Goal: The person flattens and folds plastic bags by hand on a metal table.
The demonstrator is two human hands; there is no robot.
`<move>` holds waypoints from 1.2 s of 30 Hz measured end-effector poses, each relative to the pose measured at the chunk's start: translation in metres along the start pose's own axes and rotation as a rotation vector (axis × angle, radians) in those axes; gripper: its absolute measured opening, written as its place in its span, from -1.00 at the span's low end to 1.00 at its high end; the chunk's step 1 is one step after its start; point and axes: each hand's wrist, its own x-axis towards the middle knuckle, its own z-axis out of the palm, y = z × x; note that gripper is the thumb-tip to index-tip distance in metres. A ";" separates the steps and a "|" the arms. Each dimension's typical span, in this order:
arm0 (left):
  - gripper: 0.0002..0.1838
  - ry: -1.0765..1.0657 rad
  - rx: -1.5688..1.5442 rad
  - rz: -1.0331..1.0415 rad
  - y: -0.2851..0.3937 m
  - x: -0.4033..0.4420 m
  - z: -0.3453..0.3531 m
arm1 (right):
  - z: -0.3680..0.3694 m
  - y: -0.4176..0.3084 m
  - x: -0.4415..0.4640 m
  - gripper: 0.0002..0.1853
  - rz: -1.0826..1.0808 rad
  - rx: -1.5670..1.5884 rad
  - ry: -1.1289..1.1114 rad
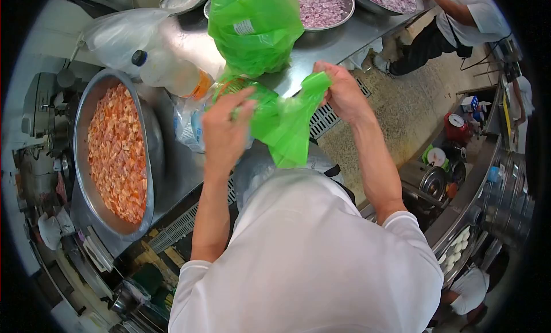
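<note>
A green plastic bag (293,123) hangs stretched between my two hands in front of my chest. My right hand (342,92) is closed on its upper right corner. On the other side my left hand (227,123) is by the bag's left part, its fingers blurred by motion, so its grip cannot be made out. Just beyond stands a bulging green bag (252,32) with a white label, on the steel table (310,60). A clear bottle (169,75) with a dark cap and orange label lies left of it.
A large metal bowl of diced orange-red meat (117,155) is at the left. Bowls of pinkish chopped pieces (324,9) stand at the table's far end. One person (476,17) is at the upper right, another (470,290) at the lower right. Pots (430,184) are at the right.
</note>
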 end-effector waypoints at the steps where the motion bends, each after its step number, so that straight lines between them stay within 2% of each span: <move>1: -0.58 -0.079 -0.083 0.058 0.013 0.005 0.010 | 0.004 0.005 0.004 -0.74 -0.020 0.025 -0.076; 2: -0.63 -0.236 -0.207 -0.036 0.016 0.010 0.022 | 0.006 0.008 0.006 -0.77 -0.042 0.050 -0.151; 3: -0.68 -0.381 -0.372 -0.095 0.008 0.015 0.037 | 0.002 0.006 0.006 -0.76 -0.078 -0.065 -0.079; 5: -0.74 -0.409 -0.434 -0.164 -0.019 0.014 0.040 | 0.001 0.013 0.010 -0.74 -0.156 -0.193 0.052; 6: -0.77 -0.425 -0.461 -0.195 -0.020 0.016 0.037 | 0.007 0.011 0.008 -0.74 -0.178 -0.160 0.174; 9: -0.80 -0.008 -0.403 -0.258 -0.017 0.013 0.037 | 0.009 0.014 0.003 -0.84 -0.195 -0.425 0.583; 10: -0.78 0.065 -0.380 -0.234 -0.013 0.014 0.036 | 0.018 0.017 -0.002 -0.82 -0.151 -0.409 0.476; 13: -0.77 0.015 -0.122 -0.135 -0.028 0.015 0.043 | 0.064 0.043 -0.007 -0.83 -0.266 -0.745 0.281; 16: -0.77 -0.046 -0.417 -0.308 -0.023 0.014 0.035 | 0.049 0.048 -0.002 -0.84 -0.189 -0.895 0.337; 19: -0.78 -0.038 -0.597 -0.328 -0.015 0.010 0.025 | 0.026 0.046 -0.009 -0.88 -0.090 -0.406 0.369; 20: -0.79 -0.025 -0.588 -0.342 -0.019 0.009 0.025 | 0.015 0.045 -0.015 -0.86 -0.029 -0.387 0.373; 23: -0.80 -0.111 -0.378 -0.291 -0.034 0.007 0.027 | 0.008 0.045 -0.022 -0.79 0.091 -0.067 0.402; 24: -0.80 -0.121 -0.303 -0.266 -0.041 0.007 0.031 | 0.024 0.031 -0.028 -0.68 0.072 0.040 0.328; 26: -0.81 -0.147 -0.154 -0.212 -0.053 0.008 0.038 | 0.022 0.041 -0.028 -0.65 0.048 -0.299 0.266; 28: -0.79 -0.009 -0.028 -0.042 -0.047 0.010 0.038 | 0.026 0.027 -0.031 -0.65 0.069 -0.723 0.243; 29: -0.79 0.061 0.032 0.042 -0.044 0.010 0.038 | 0.021 0.031 -0.031 -0.67 0.070 -0.721 0.284; 32: -0.79 0.272 -0.018 -0.104 0.003 0.004 0.021 | 0.014 0.041 -0.030 -0.73 0.011 -0.675 0.390; 34: -0.80 0.102 0.014 -0.124 0.031 -0.009 0.014 | 0.041 0.040 -0.029 -0.76 -0.103 -0.578 0.424; 35: -0.80 0.023 0.033 -0.136 0.038 -0.013 0.015 | 0.055 0.042 -0.027 -0.76 -0.203 -0.604 0.367; 36: -0.85 -0.102 -0.099 -0.115 0.039 -0.014 0.022 | 0.069 0.044 -0.025 -0.77 -0.305 -0.630 0.306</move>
